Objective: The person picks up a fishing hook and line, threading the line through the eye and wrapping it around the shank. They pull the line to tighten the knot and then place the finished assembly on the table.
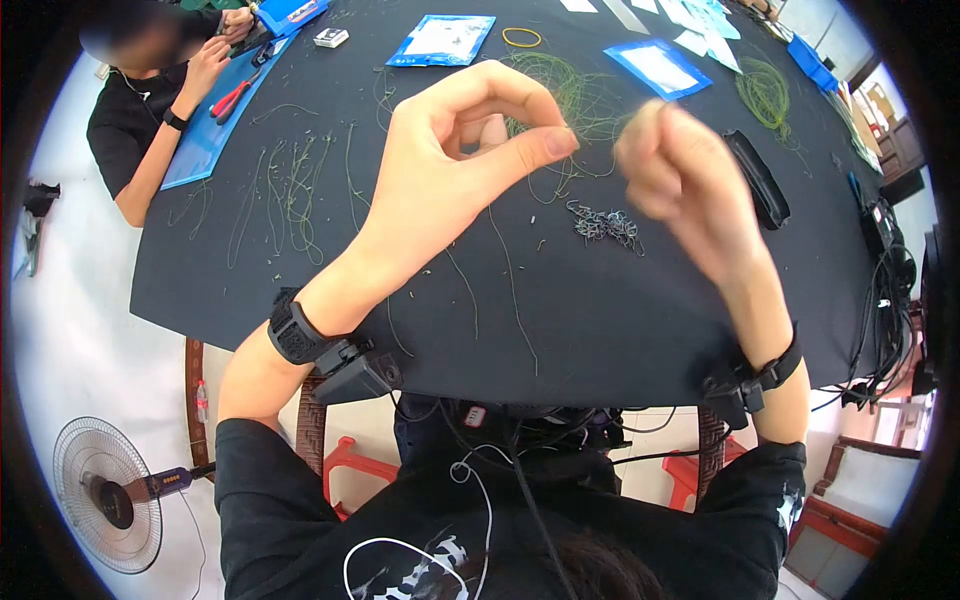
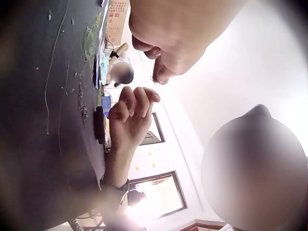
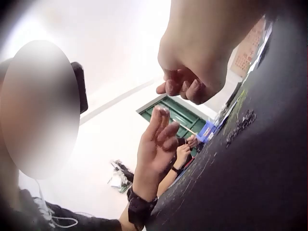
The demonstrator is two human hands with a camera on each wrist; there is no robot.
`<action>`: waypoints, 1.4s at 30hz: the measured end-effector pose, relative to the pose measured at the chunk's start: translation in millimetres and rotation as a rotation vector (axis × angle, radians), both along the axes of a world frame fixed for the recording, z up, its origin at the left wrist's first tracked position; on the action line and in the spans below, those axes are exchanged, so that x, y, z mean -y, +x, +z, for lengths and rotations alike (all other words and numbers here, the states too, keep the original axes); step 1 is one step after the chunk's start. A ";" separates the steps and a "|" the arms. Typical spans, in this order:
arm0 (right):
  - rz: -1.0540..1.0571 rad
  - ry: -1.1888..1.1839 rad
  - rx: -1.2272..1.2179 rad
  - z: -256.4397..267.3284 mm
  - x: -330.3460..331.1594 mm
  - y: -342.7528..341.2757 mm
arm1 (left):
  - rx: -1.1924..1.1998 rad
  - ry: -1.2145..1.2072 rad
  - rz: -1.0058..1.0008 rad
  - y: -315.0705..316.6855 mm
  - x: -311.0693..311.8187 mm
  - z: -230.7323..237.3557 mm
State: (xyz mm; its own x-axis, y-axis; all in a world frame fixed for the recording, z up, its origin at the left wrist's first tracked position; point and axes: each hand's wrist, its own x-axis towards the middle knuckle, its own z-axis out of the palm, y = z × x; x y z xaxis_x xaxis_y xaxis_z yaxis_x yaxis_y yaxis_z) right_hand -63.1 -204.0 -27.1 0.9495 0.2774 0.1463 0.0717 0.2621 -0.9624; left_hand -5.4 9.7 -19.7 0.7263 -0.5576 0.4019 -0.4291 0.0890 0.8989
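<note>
My left hand [image 1: 440, 150] is raised over the table, thumb and index fingertip pinched together. At those fingertips, a tiny curved wire like a small hook [image 2: 153, 79] shows in the left wrist view. To its right my right hand [image 1: 690, 180] is motion-blurred, its fingers curled in; I cannot tell whether it holds anything thin. Both hands hover apart, fingertips facing each other in the right wrist view. Under them lie a heap of small dark metal pieces [image 1: 607, 227] and a loose tangle of green line [image 1: 550, 85]. Thin cut strands [image 1: 512, 275] trail toward the near edge.
More line lies in a coil [image 1: 764, 92] at the right and in strands [image 1: 295, 200] at the left. A black case [image 1: 757, 180] sits beside my right hand. Blue-edged packets [image 1: 440, 40] and a yellow band [image 1: 521, 37] lie farther back. Another person works at a blue board [image 1: 215, 145].
</note>
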 end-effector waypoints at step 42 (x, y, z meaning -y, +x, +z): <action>0.406 -0.082 -0.041 29.0 -1.6 -20.2 | 0.448 -0.047 -0.383 -3.0 -3.5 6.6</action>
